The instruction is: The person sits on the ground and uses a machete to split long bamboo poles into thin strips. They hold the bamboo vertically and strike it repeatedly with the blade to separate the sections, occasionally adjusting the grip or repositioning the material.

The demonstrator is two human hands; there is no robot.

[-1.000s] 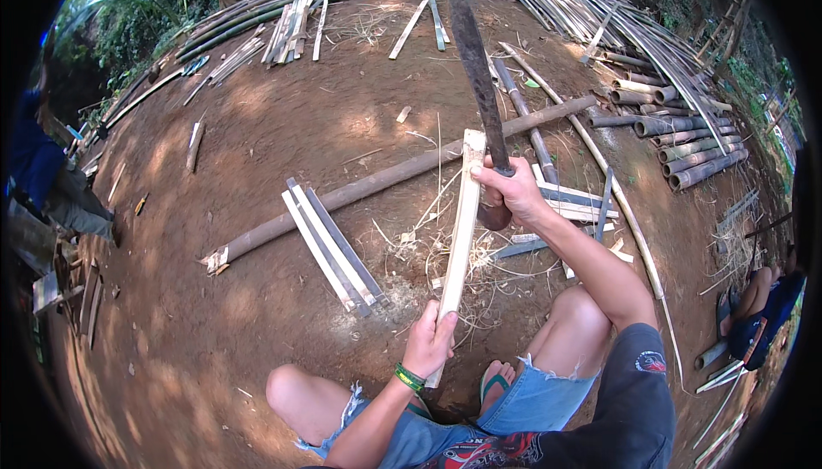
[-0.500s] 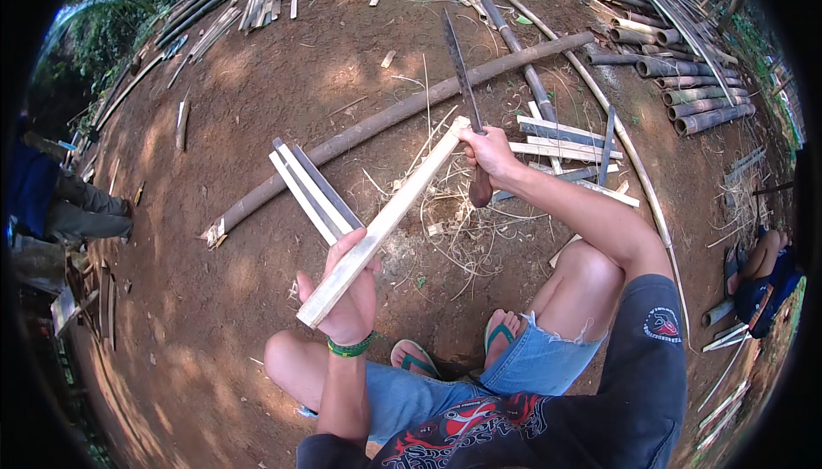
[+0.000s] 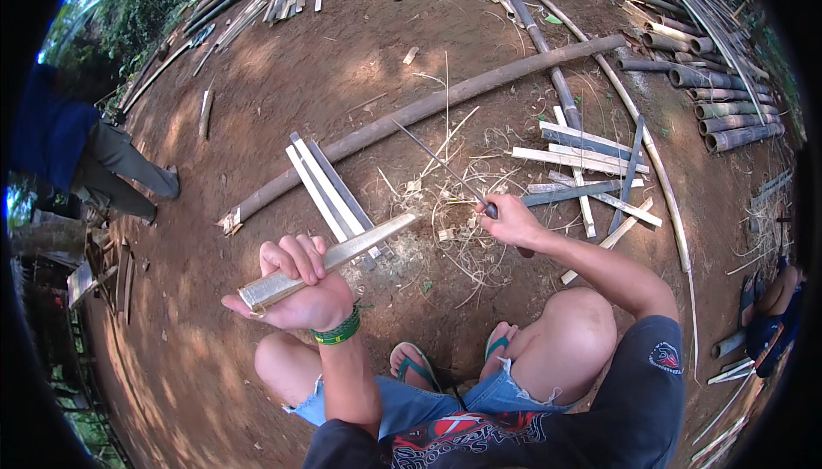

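My left hand (image 3: 301,296) is closed round one end of a pale split bamboo strip (image 3: 370,243), which slants up and to the right. In my right hand (image 3: 512,222) is the handle of a machete (image 3: 438,159). Its blade, seen nearly edge-on, points up and left, apart from the strip. Beyond the strip, pale and dark bamboo slats (image 3: 324,185) lean side by side on a long pole (image 3: 377,137) that lies across the ground. Thin shavings (image 3: 467,242) are scattered below the machete.
More split slats (image 3: 591,156) lie crossed to the right, beside a thin curved pole (image 3: 659,169). Cut bamboo tubes (image 3: 736,113) are stacked at the far right. A person in blue (image 3: 128,161) stands at the left; another person (image 3: 771,306) sits at the right edge.
The strip has turned and dropped lower, its far end now apart from my right hand. The machete has tilted from near upright toward the left. The person at the left has come closer.
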